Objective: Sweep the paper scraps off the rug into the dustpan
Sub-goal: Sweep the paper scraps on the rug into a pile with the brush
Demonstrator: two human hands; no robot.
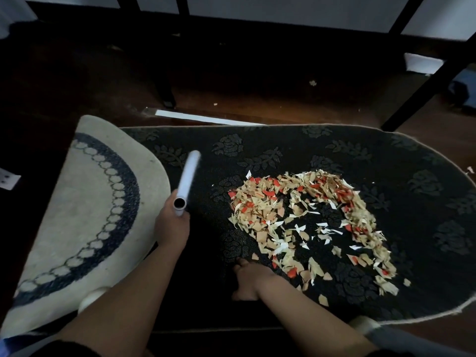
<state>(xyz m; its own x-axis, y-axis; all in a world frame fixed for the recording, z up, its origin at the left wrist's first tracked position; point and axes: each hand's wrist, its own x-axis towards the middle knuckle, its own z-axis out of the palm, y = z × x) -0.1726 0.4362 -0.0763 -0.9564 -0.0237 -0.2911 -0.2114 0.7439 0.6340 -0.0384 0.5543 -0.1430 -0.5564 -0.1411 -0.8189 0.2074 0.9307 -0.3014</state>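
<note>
A heap of tan, red and white paper scraps [309, 222] lies in a curved band on the dark floral rug [283, 148]. My left hand [172, 225] grips a pale tube-shaped handle [189, 173] that points away over the rug's left part; what is at its far end cannot be seen. My right hand [253, 276] rests on the rug at the near left edge of the scraps, its fingers partly hidden. No dustpan is plainly visible.
A cream round rug with a blue ring pattern [85, 207] overlaps the dark rug on the left. Black furniture legs [164, 83] stand on the wooden floor behind, and a white strip [206, 118] lies by the rug's far edge. Stray scraps dot the floor.
</note>
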